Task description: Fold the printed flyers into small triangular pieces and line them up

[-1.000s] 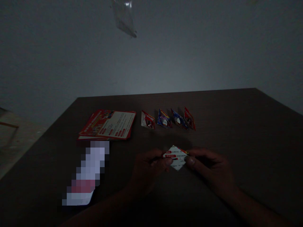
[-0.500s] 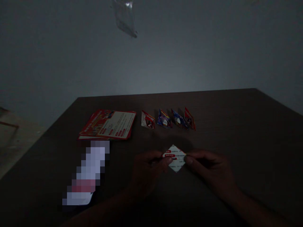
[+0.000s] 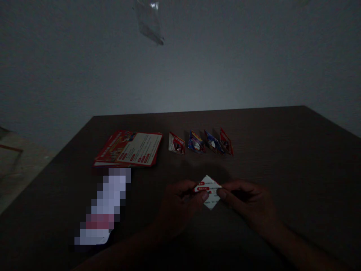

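Note:
A small folded paper square (image 3: 211,201), white with red labels and print, is held corner-up between both hands. My left hand (image 3: 180,205) pinches its left side, thumb on the face. My right hand (image 3: 248,201) pinches its right corner between thumb and fingers. Beyond them, several folded paper pieces stand in a row: a red and white one (image 3: 177,143), a blue one with yellow (image 3: 196,142), another blue one (image 3: 214,142) and a red one (image 3: 226,142).
A stack of red and white printed sheets (image 3: 138,148) lies on the dark table (image 3: 282,150) at the left. Nearer me is a pixelated, pale long object (image 3: 105,207). A clear plastic bag (image 3: 149,20) hangs on the wall.
Both hands have shifted very slightly, and the folded paper square sits a little lower and nearer me. My left thumb has moved slightly right on its face.

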Demonstrator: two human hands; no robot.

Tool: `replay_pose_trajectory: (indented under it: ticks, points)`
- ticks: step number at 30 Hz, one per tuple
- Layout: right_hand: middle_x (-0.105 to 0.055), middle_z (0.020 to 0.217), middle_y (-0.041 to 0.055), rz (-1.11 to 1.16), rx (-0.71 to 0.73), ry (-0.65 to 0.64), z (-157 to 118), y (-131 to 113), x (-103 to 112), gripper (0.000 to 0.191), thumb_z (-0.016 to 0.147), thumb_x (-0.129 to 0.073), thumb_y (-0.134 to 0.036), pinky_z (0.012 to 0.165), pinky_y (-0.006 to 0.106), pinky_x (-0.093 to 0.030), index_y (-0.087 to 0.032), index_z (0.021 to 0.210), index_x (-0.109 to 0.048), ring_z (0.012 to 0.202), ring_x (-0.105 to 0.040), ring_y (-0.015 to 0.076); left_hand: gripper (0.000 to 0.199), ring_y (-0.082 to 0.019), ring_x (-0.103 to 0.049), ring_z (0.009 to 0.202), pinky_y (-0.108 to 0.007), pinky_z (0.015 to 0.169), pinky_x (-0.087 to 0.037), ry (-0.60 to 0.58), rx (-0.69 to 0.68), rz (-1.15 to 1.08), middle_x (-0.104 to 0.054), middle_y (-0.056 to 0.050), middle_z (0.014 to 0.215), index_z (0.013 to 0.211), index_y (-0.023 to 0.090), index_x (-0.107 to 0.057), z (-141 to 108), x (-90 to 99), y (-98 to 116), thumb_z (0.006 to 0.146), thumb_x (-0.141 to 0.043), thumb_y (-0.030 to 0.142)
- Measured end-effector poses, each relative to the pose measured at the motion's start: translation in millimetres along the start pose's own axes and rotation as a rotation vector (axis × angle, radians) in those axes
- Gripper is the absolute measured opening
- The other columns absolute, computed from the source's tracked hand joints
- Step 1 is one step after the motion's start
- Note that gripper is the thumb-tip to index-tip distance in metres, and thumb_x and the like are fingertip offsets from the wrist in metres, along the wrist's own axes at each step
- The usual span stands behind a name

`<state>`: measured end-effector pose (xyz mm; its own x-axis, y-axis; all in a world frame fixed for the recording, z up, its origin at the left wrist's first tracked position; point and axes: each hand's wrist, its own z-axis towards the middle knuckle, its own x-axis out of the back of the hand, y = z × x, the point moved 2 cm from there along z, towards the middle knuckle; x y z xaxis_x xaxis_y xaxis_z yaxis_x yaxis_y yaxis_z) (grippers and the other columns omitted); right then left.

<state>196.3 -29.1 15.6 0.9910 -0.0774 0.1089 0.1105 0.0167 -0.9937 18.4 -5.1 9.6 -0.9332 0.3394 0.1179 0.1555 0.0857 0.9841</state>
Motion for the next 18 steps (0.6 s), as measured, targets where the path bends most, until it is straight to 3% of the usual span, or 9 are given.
replay_pose_trajectory:
  ticks: [5,13,18]
  points:
    - [-0.073,0.065,0.0023,-0.003,0.03,-0.109,-1.3,0.1,0.2,0.007,0.074,-0.071,-0.025,0.053,0.021,-0.052,-0.018,0.07,-0.073,0.058,-0.066,0.0137,0.021,-0.011,-0.056,0.055,-0.019,0.051,-0.043,-0.164,0.031,-0.045,-0.064,0.0,0.063,0.083,0.015,-0.071,-1.0,-4.2,0.5,0.08,-0.062,0.033]
    - [-0.063,0.055,-0.0003,-0.054,0.0,-0.226,-1.6,4.4,-2.1,0.021,0.081,-0.065,-0.033,0.046,0.019,-0.041,-0.015,0.07,-0.068,0.048,-0.053,0.0094,0.025,-0.011,-0.054,0.049,-0.018,0.046,-0.042,-0.135,0.066,0.048,-0.058,0.0,0.054,0.065,0.012,-0.065,-2.1,-3.6,0.4,0.079,-0.06,0.032]
    - [-0.061,0.055,-0.0003,-0.14,0.035,-0.344,-1.7,3.8,-6.1,0.034,0.088,-0.054,-0.038,0.048,0.02,-0.039,-0.015,0.064,-0.064,0.051,-0.053,0.0102,0.025,-0.01,-0.053,0.048,-0.02,0.045,-0.046,-0.195,0.096,-0.113,-0.058,0.0,0.056,0.068,0.012,-0.065,-3.5,-3.9,0.4,0.078,-0.062,0.035]
